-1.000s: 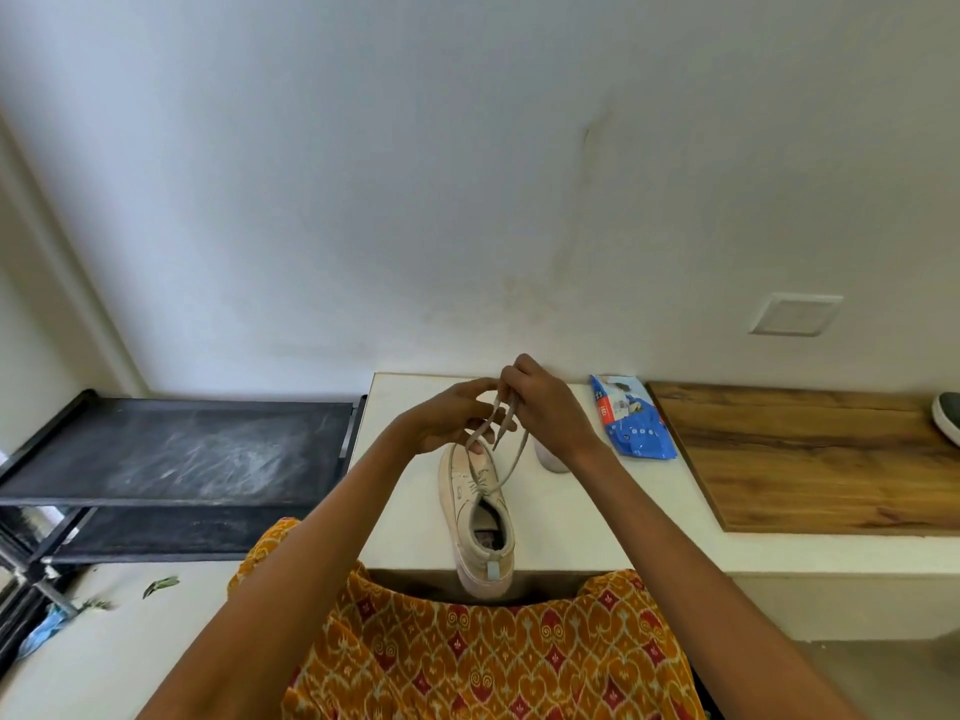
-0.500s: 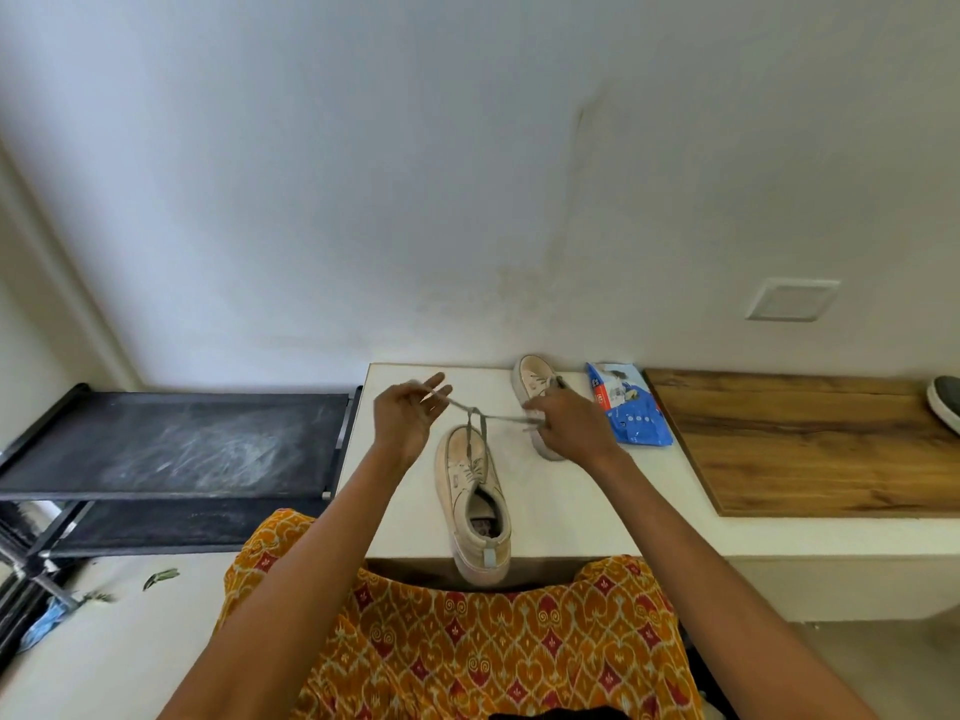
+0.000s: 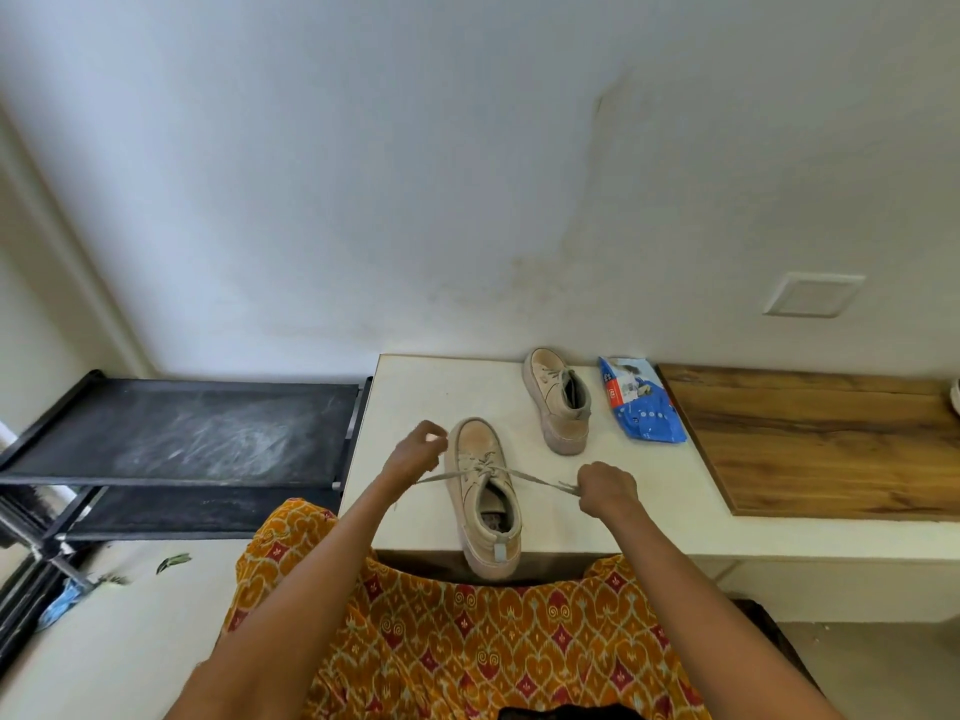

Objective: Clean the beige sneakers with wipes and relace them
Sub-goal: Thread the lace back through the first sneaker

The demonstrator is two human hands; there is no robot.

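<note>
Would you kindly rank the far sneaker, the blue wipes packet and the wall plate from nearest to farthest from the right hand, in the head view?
From the right hand:
1. Far sneaker, just beyond it.
2. Blue wipes packet, beyond, to its right.
3. Wall plate, up on the wall, farthest right.

The print on the blue wipes pack (image 3: pixel 642 409) is too small to read. A dark shoe (image 3: pixel 956 397) (only its tip) is cut by the right edge. The near sneaker's (image 3: pixel 485 498) heel overhangs the counter (image 3: pixel 415 397), hiding its sole.
</note>
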